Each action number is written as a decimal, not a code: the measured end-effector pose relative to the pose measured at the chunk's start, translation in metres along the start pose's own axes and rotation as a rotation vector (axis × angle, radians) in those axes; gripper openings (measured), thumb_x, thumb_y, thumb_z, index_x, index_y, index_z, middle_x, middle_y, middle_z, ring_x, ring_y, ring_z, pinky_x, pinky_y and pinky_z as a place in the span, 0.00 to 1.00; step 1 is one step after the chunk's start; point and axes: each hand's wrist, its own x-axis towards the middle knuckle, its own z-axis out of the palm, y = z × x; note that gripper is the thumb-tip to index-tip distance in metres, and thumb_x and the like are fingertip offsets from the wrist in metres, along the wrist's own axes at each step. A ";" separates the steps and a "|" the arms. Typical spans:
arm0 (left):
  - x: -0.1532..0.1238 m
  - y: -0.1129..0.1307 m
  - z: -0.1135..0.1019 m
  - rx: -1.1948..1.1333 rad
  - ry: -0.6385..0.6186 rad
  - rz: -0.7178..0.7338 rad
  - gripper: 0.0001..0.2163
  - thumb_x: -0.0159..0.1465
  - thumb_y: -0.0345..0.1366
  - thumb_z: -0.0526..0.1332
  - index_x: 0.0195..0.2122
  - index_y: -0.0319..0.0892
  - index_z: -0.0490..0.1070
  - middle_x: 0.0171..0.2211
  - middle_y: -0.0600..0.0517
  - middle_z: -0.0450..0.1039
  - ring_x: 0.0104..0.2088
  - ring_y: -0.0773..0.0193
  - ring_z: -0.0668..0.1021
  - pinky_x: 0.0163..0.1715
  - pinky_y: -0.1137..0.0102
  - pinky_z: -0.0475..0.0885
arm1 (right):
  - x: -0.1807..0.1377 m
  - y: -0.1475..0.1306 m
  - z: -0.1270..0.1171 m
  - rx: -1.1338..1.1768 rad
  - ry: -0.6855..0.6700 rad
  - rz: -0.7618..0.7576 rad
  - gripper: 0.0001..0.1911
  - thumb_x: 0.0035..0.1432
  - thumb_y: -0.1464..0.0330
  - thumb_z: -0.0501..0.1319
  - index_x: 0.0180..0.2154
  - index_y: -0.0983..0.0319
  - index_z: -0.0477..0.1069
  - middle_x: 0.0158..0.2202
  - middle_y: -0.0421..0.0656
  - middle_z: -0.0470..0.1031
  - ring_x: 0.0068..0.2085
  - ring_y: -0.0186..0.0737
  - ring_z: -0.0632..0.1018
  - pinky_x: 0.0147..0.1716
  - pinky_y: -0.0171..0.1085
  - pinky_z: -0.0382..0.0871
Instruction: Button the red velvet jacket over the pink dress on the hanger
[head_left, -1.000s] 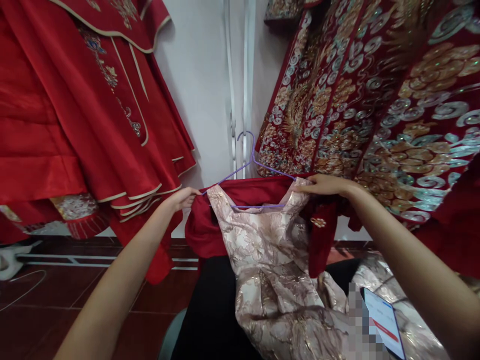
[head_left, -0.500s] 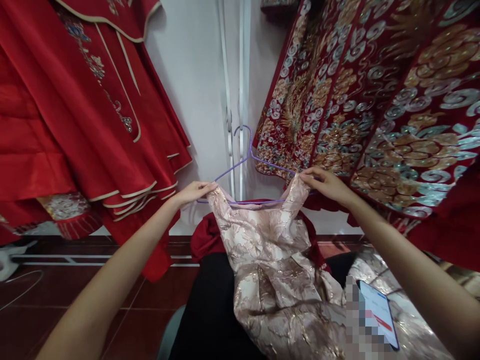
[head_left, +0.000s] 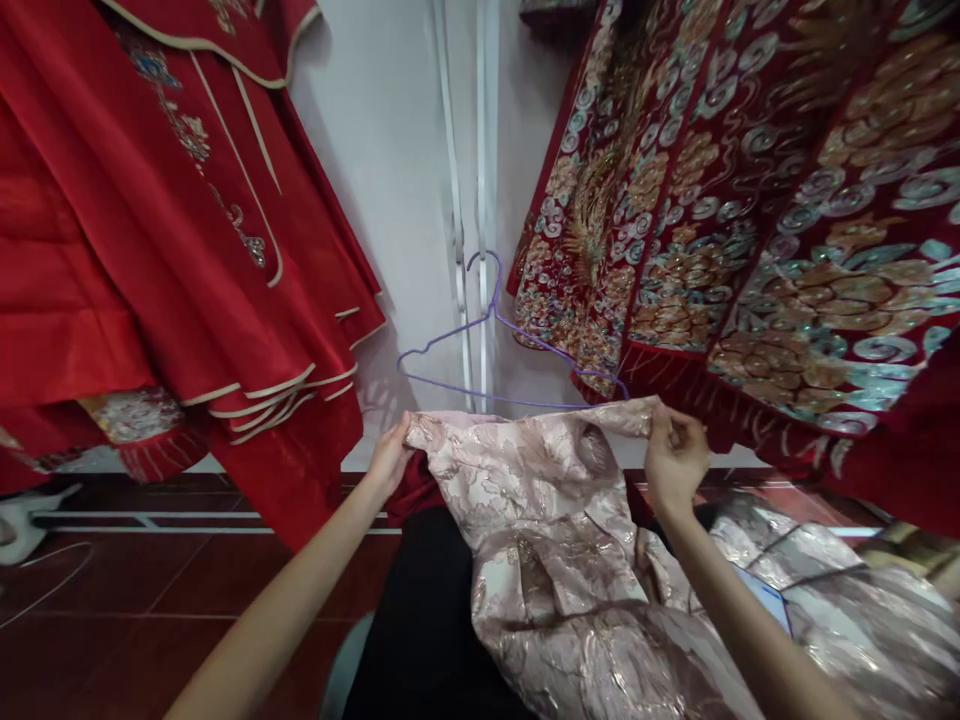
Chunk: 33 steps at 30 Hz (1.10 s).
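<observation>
A pale pink brocade dress (head_left: 547, 520) with gold flower patterns lies across my lap. My left hand (head_left: 390, 460) is closed on its left shoulder strap, and my right hand (head_left: 675, 455) is closed on the right strap. Both hold the top edge stretched just below a purple wire hanger (head_left: 495, 340), which stands bare above the dress. A piece of dark red cloth (head_left: 412, 490) shows under the dress beside my left hand.
Red satin robes (head_left: 150, 230) hang at the left. A heavy red garment with gold and silver embroidery (head_left: 750, 200) hangs at the right. A white wall with a metal rail (head_left: 465, 150) is between them. A phone (head_left: 772, 600) peeks out by my right forearm. The floor is dark red tile (head_left: 112, 610).
Both hands have pulled the pink dress's straps down off the hanger's shoulders. The hanger is now bare above the dress, and the red cloth has dropped lower.
</observation>
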 end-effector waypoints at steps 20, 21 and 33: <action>0.005 0.028 0.073 -0.215 -0.248 -0.229 0.12 0.60 0.40 0.62 0.25 0.37 0.72 0.22 0.50 0.76 0.24 0.64 0.78 0.34 0.69 0.74 | -0.006 0.004 -0.005 0.167 0.119 0.127 0.20 0.53 0.53 0.60 0.37 0.63 0.68 0.32 0.44 0.69 0.35 0.42 0.72 0.43 0.46 0.66; 0.004 0.030 0.073 -0.211 -0.246 -0.229 0.11 0.60 0.40 0.62 0.26 0.37 0.72 0.23 0.50 0.76 0.25 0.63 0.79 0.35 0.69 0.74 | -0.006 0.005 -0.005 0.175 0.126 0.128 0.20 0.52 0.53 0.60 0.37 0.63 0.68 0.32 0.44 0.69 0.36 0.42 0.72 0.43 0.46 0.66; 0.001 0.029 0.072 -0.166 -0.243 -0.235 0.13 0.62 0.41 0.60 0.26 0.37 0.72 0.23 0.49 0.76 0.26 0.62 0.79 0.39 0.67 0.74 | -0.001 -0.034 0.005 0.068 0.017 0.041 0.17 0.54 0.55 0.60 0.34 0.63 0.72 0.33 0.45 0.73 0.33 0.40 0.73 0.38 0.40 0.68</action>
